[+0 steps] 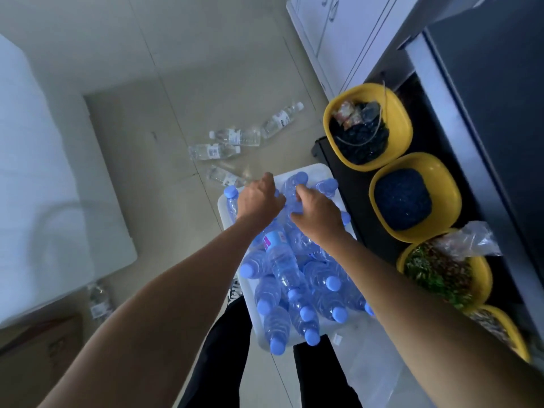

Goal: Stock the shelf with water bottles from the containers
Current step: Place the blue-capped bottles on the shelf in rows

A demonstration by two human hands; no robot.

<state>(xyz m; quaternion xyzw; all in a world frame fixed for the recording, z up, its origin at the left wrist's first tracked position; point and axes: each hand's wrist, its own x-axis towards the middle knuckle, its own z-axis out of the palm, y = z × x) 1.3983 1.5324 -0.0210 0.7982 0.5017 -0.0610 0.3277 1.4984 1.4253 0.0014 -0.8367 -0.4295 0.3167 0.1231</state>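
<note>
Both forearms reach down into a white bin (226, 214) heaped with blue-capped bottles (282, 260), too jumbled to count. Left hand (259, 201) and right hand (316, 214) each curl onto bottles at its far end; the grip is unclear. Four clear bottles (235, 136) lie on the floor beyond, four yellow bowls (368, 125) alongside.

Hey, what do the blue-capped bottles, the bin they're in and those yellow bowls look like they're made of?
Blue-capped bottles: thin clear plastic, probably PET; see-through, ribbed walls. White bin: seemingly translucent, matte plastic; its rim looks milky. Yellow bowls: smooth and slightly glossy, likely plastic, though glazed ceramic can't be ruled out.
</note>
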